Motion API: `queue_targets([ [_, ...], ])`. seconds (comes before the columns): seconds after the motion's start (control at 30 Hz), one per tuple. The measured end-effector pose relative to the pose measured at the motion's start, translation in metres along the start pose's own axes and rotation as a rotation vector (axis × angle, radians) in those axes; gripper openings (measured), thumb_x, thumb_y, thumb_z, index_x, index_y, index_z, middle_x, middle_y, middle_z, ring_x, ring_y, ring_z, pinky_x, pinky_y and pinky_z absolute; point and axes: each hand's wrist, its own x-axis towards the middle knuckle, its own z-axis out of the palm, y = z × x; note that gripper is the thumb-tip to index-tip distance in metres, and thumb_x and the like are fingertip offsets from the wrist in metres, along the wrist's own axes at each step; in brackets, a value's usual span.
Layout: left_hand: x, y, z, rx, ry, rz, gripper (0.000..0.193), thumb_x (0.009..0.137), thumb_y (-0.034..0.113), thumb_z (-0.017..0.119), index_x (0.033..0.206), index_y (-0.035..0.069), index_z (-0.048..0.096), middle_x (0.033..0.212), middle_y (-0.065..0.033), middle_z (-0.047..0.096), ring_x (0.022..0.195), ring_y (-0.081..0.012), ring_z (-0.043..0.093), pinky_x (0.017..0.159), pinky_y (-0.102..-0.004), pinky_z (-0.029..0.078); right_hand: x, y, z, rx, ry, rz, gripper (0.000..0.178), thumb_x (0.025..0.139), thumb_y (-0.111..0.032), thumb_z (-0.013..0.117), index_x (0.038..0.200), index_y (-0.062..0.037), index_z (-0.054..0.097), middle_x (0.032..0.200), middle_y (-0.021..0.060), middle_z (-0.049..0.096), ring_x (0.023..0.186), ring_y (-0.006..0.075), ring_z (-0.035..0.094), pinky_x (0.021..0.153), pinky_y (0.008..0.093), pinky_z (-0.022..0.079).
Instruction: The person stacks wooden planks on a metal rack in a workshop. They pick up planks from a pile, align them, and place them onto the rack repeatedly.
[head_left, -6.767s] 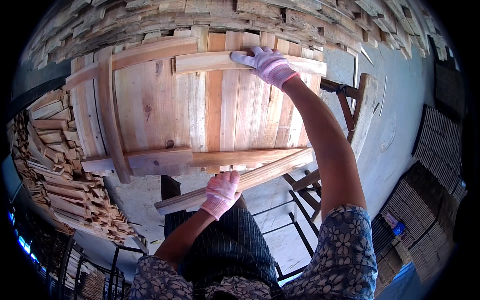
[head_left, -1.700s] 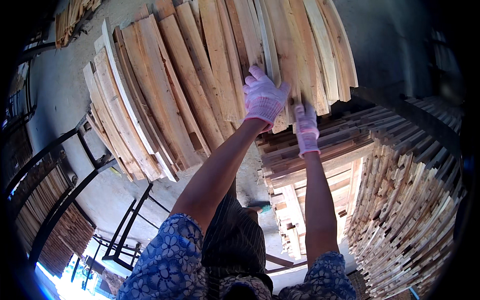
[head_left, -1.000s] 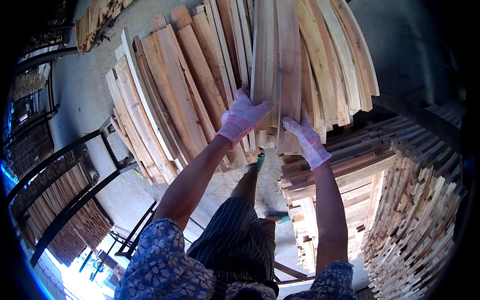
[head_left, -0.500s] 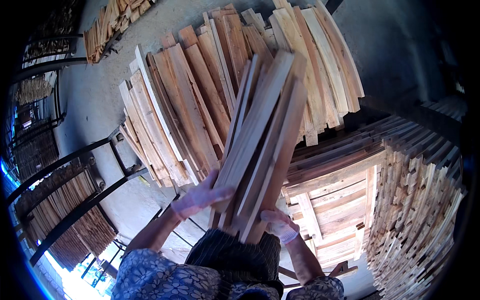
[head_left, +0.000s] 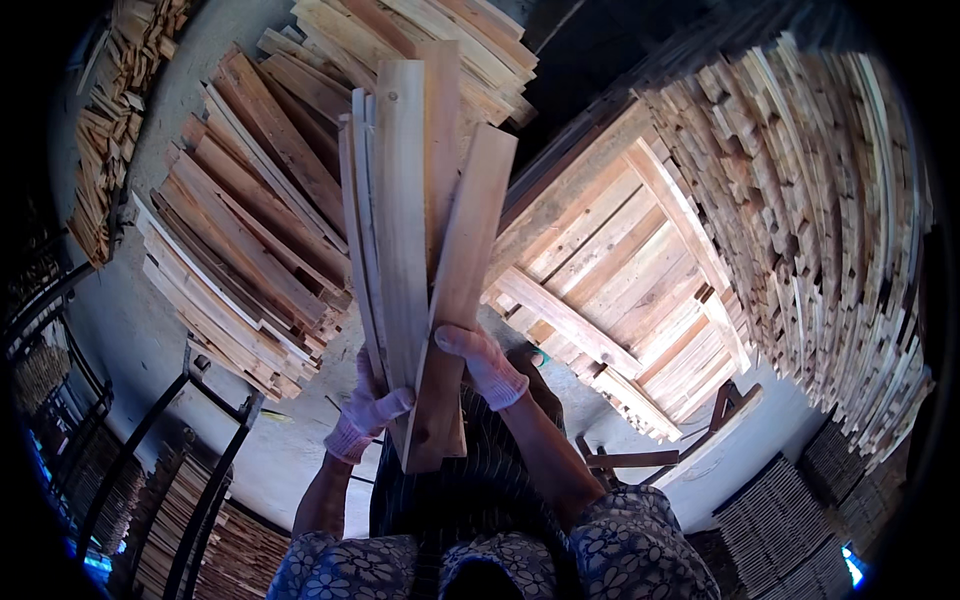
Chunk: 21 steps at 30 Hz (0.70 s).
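Both my hands wear pale knit gloves and grip a bundle of several long wooden boards in front of my body. The boards stand lengthwise, fanned apart at their far ends and close together near me. My left hand wraps the bundle's left side near its lower end, thumb across the front. Higher up, my right hand clasps the right side, its thumb lying over a tilted reddish board. The fingers behind the boards are hidden.
A broad pile of loose boards lies ahead and to the left. To the right are a slatted wooden panel and a tall stack of boards. Black metal rails and racked wood stand at lower left.
My view has turned to the right. The bundle has swung from leaning right to nearly upright, and my right hand sits higher on it.
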Motion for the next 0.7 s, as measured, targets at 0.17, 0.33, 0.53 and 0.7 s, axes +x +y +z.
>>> queue_targets([
  [0.17, 0.014, 0.022, 0.095, 0.125, -0.145, -0.153, 0.098, 0.08, 0.04, 0.084, 0.151, 0.008, 0.026, 0.135, -0.0118, 0.052, 0.124, -0.0246, 0.051, 0.108, -0.0395, 0.041, -0.111, 0.009, -0.057, 0.054, 0.247, -0.251, 0.057, 0.089, -0.029, 0.073, 0.136, -0.0057, 0.054, 0.12, 0.0032, 0.062, 0.111, 0.016, 0.058, 0.099, 0.0333, 0.046],
  [0.33, 0.065, -0.019, 0.229, 0.197, -0.321, -0.088, 0.063, 0.09, 0.025, 0.074, 0.139, 0.004, 0.041, 0.124, -0.01, 0.058, 0.114, -0.0202, 0.056, 0.097, -0.0383, 0.049, -0.181, -0.004, -0.148, 0.262, 0.485, -0.434, 0.05, 0.091, -0.03, 0.072, 0.132, -0.0068, 0.055, 0.114, 0.0049, 0.063, 0.106, 0.0162, 0.06, 0.094, 0.0322, 0.049],
  [0.53, 0.166, -0.127, 0.329, 0.783, -0.209, -0.107, 0.08, 0.086, 0.03, 0.077, 0.15, 0.006, 0.036, 0.135, -0.0205, 0.06, 0.123, -0.0285, 0.06, 0.103, -0.0383, 0.046, -0.191, -0.046, -0.299, -0.063, 0.653, -0.518, 0.071, 0.083, -0.023, 0.081, 0.141, -0.0044, 0.044, 0.122, 0.0131, 0.06, 0.109, 0.0227, 0.06, 0.098, 0.0369, 0.051],
  [0.7, 0.205, -0.131, 0.332, 1.075, -0.11, -0.159, 0.082, 0.087, 0.03, 0.075, 0.155, 0.011, 0.033, 0.138, -0.0226, 0.059, 0.127, -0.0318, 0.059, 0.106, -0.0377, 0.045, -0.172, -0.042, -0.308, -0.527, 1.134, -0.471, 0.105, 0.071, -0.032, 0.088, 0.153, -0.0037, 0.028, 0.152, 0.0262, 0.026, 0.136, 0.0388, 0.04, 0.112, 0.0426, 0.042],
])
